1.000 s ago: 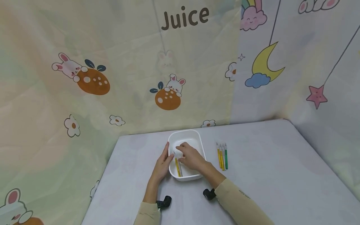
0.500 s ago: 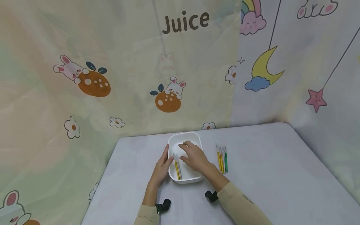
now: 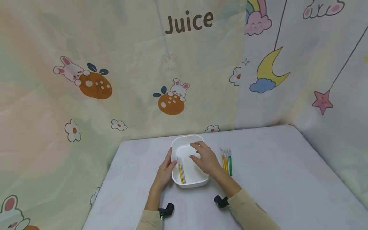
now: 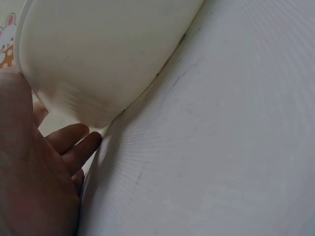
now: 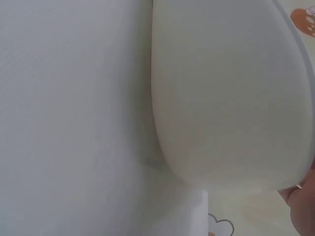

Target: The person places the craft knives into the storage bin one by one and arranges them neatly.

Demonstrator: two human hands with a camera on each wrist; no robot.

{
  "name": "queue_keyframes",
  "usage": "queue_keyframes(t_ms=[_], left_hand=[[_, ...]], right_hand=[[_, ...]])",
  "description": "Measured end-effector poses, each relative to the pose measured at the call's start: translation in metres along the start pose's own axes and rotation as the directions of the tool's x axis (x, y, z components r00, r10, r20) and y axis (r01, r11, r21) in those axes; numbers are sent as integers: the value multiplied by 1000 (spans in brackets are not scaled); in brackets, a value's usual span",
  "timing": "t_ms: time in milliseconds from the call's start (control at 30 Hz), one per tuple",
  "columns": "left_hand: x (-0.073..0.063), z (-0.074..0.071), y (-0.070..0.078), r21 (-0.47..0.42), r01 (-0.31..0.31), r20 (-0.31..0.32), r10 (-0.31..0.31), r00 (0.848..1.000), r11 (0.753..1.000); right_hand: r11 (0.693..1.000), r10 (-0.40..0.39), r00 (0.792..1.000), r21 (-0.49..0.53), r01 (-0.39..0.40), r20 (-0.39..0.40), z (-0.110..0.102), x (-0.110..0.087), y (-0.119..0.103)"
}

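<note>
A white box (image 3: pixel 192 174) sits on the pale surface (image 3: pixel 267 166), right in front of the person. The left hand (image 3: pixel 165 169) holds the box by its left side, with the thumb up at the rim and the other fingers along the outside wall. The right hand (image 3: pixel 207 159) is over the right part of the box, with its thumb and pointing finger spread apart and nothing between them. In the box, near its left wall, lie two thin pencils (image 3: pixel 181 174), a yellow one and a silvery one, side by side. Four more pencils (image 3: pixel 225 161) lie in a neat row on the surface, just to the right of the box: two yellow, one silvery and one green. The right arm hides some of their bottom ends. It looks to me like the step of laying a pencil down in the box is done, and the right hand is free. If more should go in, the next move calls for reaching right and pinching one pencil, while the left hand keeps the box steady.
</note>
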State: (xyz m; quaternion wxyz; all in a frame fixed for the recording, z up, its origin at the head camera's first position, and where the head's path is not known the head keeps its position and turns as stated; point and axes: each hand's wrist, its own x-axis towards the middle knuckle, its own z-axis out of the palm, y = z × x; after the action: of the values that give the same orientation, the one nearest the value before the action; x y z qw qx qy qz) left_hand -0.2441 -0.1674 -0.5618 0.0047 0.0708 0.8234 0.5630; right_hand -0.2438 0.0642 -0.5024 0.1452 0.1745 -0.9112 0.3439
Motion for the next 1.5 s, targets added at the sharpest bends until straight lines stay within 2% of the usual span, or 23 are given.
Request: queue_keyframes(t_ms=[233, 533, 767, 1000, 1233, 1500], left_hand=[[0, 2, 2, 7, 14, -2, -14, 1000, 1000], [0, 3, -2, 3, 13, 1, -13, 1000, 1000], [0, 4, -1, 0, 11, 6, -11, 1000, 1000], [0, 5, 3, 1, 17, 9, -17, 1000, 1000], [0, 5, 5, -6, 7, 7, -7, 1000, 1000], [-1, 2, 4, -14, 10, -3, -10, 1000, 1000]], right_hand=[[997, 23, 993, 72, -14, -119, -9, -8, 11], [989, 57, 979, 146, -29, -195, -19, -16, 24], [984, 90, 972, 170, -54, -217, -28, -21, 32], [976, 161, 957, 181, -119, -242, -38, -22, 41], [978, 152, 959, 174, -112, -239, -39, -21, 47], [973, 179, 965, 183, -143, -193, -41, -20, 52]])
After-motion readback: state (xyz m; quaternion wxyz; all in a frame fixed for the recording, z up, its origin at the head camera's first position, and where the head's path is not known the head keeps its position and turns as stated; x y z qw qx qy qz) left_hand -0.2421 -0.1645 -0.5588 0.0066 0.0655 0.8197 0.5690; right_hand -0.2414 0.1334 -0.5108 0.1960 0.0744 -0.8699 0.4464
